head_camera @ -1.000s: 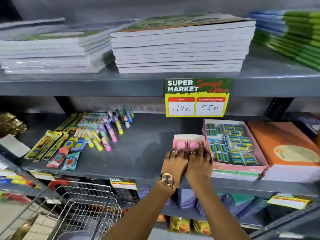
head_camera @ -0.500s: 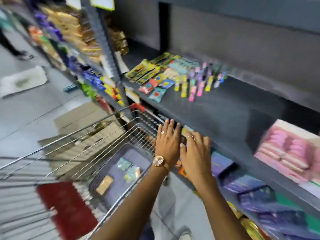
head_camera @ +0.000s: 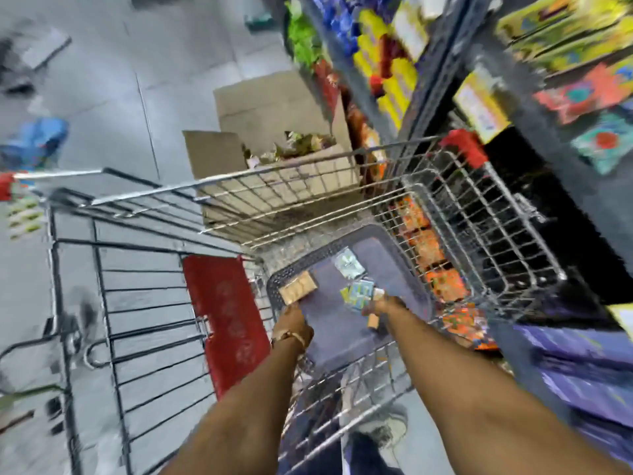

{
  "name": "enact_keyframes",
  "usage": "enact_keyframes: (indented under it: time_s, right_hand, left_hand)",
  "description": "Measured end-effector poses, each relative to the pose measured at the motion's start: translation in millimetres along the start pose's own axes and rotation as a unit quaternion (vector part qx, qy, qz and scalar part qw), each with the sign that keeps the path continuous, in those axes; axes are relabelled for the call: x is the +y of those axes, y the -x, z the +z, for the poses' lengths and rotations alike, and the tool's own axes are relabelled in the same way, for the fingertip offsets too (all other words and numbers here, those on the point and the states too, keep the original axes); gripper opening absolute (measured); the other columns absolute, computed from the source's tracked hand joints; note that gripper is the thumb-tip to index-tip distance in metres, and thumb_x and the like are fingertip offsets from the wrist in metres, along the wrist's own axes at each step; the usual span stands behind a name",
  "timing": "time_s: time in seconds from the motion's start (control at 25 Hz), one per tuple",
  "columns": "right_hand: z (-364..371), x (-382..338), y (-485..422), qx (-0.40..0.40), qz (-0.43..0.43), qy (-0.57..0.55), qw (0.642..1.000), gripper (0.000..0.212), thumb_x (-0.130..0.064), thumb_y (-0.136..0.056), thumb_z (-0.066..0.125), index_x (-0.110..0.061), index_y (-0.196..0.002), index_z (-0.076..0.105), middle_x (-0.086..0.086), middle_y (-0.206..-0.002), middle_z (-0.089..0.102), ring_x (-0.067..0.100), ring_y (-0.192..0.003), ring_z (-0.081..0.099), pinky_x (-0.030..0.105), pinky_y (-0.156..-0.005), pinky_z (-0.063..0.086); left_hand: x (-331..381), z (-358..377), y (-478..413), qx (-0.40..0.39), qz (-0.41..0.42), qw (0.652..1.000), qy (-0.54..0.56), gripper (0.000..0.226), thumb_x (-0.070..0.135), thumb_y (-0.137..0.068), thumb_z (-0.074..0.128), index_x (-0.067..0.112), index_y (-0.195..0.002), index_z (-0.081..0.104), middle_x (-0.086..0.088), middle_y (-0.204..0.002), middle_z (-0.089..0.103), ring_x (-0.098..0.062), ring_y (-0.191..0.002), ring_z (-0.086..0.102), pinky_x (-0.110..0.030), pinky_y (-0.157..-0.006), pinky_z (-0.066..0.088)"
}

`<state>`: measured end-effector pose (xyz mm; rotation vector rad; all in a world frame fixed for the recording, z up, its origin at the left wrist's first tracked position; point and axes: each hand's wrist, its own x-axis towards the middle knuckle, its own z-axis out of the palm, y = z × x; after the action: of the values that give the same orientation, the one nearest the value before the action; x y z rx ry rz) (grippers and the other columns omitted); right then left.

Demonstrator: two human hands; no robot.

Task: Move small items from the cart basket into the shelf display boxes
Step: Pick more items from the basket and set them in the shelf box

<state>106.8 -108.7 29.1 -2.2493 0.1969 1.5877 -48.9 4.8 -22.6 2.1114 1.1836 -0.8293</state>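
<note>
Our left hand (head_camera: 293,320) is down in the wire cart (head_camera: 308,186), its fingers at the near edge of a tan packet (head_camera: 298,287) that leans on the left rim of the purple basket (head_camera: 387,255). Blur hides whether those fingers are pinched on the packet or only touching it, so we cannot tell.

Just right of that hand lies the bare basket floor, and beyond it, ahead of our right hand (head_camera: 383,307), sits a lone pale sachet (head_camera: 348,264). Our right hand is curled over a small heap of green and yellow sachets (head_camera: 359,291); it looks closed around some of them, though the blur leaves that uncertain. A small tan item (head_camera: 372,320) lies under its near side.

The step, as we judge it, is gathering a handful. To do it well we should close each hand fully before lifting, sweep the loose sachets together rather than chase them singly, and lift clear of the wire rim. The shelf (head_camera: 534,108) with its display boxes stands to the right of our right hand, so the carry goes up and rightward.
</note>
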Motion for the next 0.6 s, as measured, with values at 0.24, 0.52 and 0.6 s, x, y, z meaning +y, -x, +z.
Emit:
enact_keyframes:
  time_s: [0.24, 0.52, 0.6]
  right_hand:
    - [56, 19, -84, 0.167, 0.040, 0.038, 0.984, 0.057, -0.027, -0.066, 0.082, -0.006, -0.117, 0.065, 0.017, -0.122, 0.067, 0.034, -0.113, 0.063, 0.048, -0.096, 0.052]
    - [47, 13, -79, 0.209, 0.086, -0.095, 0.969, 0.040, -0.008, -0.085, 0.061, 0.004, -0.123, 0.057, 0.024, -0.126, 0.063, 0.039, -0.114, 0.062, 0.047, -0.097, 0.051]
    - [30, 2, -63, 0.167, 0.110, -0.262, 0.944, 0.028, -0.004, -0.086, 0.058, 0.001, -0.114, 0.058, 0.019, -0.115, 0.065, 0.036, -0.095, 0.067, 0.044, -0.078, 0.055]
  left_hand:
    - [-15, 11, -79, 0.058, 0.025, 0.997, -0.039, 0.065, 0.007, -0.089, 0.046, 0.007, -0.149, 0.020, -0.024, -0.149, 0.031, -0.039, -0.131, 0.041, -0.044, -0.104, 0.039]
    - [-8, 13, -95, 0.078, 0.029, 0.996, -0.038, 0.061, 0.025, -0.086, 0.062, -0.001, -0.135, 0.038, -0.026, -0.138, 0.043, -0.041, -0.124, 0.047, -0.044, -0.101, 0.042]
    - [10, 6, -78, 0.063, 0.000, 0.996, 0.070, 0.069, 0.032, -0.084, 0.067, -0.004, -0.135, 0.039, -0.028, -0.138, 0.046, -0.040, -0.126, 0.046, -0.040, -0.105, 0.038]
